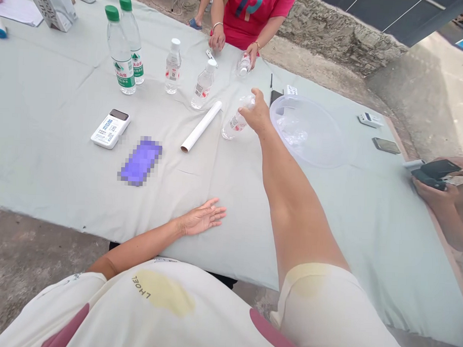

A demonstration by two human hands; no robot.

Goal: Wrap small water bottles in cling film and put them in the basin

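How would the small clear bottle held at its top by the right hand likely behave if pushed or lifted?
The small clear bottle leans on its base edge under the right hand, so it probably tips easily. Its round body would likely roll once lying down. Small, thin-looking plastic suggests it is light; its fill level is unclear.

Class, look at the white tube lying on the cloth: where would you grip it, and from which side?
The white tube: probably at its middle, from above, pinching across its width. It lies flat, with bare cloth along both long sides.
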